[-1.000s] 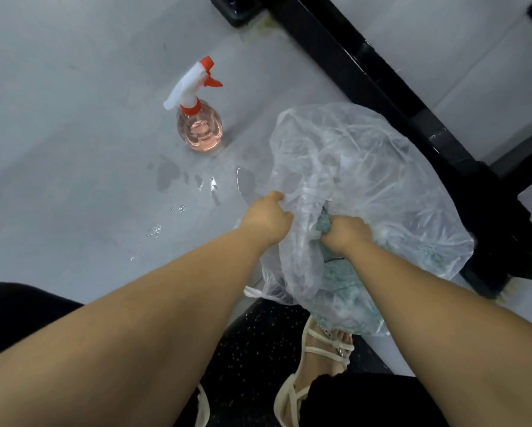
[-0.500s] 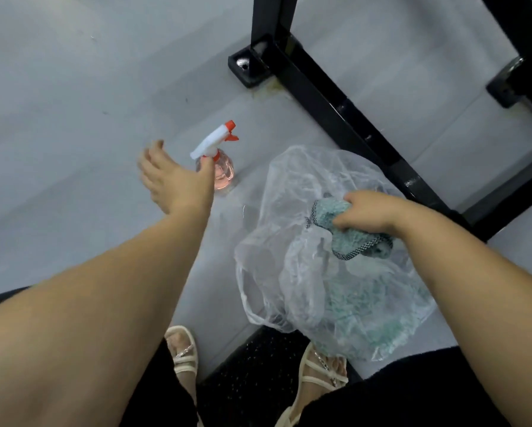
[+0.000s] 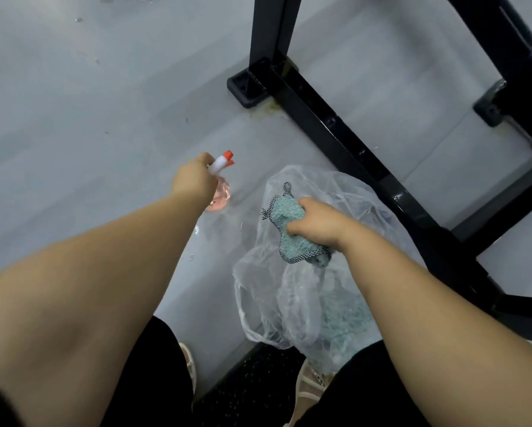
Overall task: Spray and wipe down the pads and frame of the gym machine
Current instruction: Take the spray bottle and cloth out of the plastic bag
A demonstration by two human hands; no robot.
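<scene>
Teal cloth (image 3: pixel 289 221) is bunched in curled fingers of right hand (image 3: pixel 318 224), over clear plastic bag (image 3: pixel 289 291) | pink spray bottle (image 3: pixel 220 197) is gripped at neck by left hand (image 3: pixel 192 180), low over floor (image 3: pixel 73 134), left of black frame (image 3: pixel 320 124)

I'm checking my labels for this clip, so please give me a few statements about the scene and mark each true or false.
1. The left hand grips the spray bottle near its top. True.
2. The right hand holds a cloth. True.
3. A clear plastic bag lies on the floor beside the black frame. True.
4. The cloth is tucked inside the bag. False: the right hand holds it outside, over the bag.
5. The bottle's liquid is blue. False: it is pink.
</scene>
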